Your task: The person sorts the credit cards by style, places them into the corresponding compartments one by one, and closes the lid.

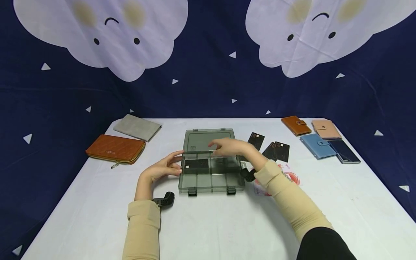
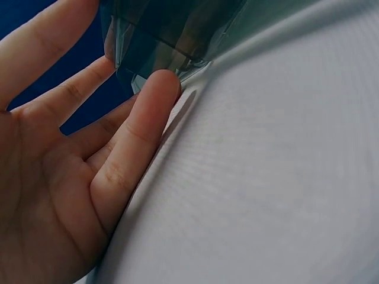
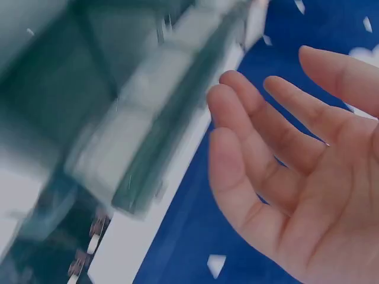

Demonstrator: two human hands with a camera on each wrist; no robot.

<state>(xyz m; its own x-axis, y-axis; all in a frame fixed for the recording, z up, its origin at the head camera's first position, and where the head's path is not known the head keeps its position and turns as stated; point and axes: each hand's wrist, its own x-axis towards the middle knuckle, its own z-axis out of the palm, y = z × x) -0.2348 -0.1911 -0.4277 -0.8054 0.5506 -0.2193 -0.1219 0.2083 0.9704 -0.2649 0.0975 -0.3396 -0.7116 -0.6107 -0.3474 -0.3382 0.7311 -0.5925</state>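
Observation:
A translucent grey-green plastic divider box [image 1: 202,184] lies on the table with its lid [image 1: 208,139] folded back. One black card [image 1: 196,164] sits in its upper left compartments. My left hand [image 1: 164,168] touches the box's left side. In the left wrist view the straight thumb and fingertips of this hand [image 2: 77,160] meet the box's wall [image 2: 172,35]. Over the right part of the box hovers my right hand [image 1: 229,147]. Seen from the right wrist, that hand [image 3: 296,171] has loosely bent fingers and holds nothing; the box [image 3: 157,124] appears blurred beside it.
Right of the box lie several black cards [image 1: 282,151] and pink-and-white cards [image 1: 292,177], partly under my right arm. A brown zip wallet [image 1: 115,148] and a grey wallet [image 1: 137,127] are at left. Brown [image 1: 295,125], pink [image 1: 326,129], blue [image 1: 317,146] and dark [image 1: 344,151] holders lie at far right.

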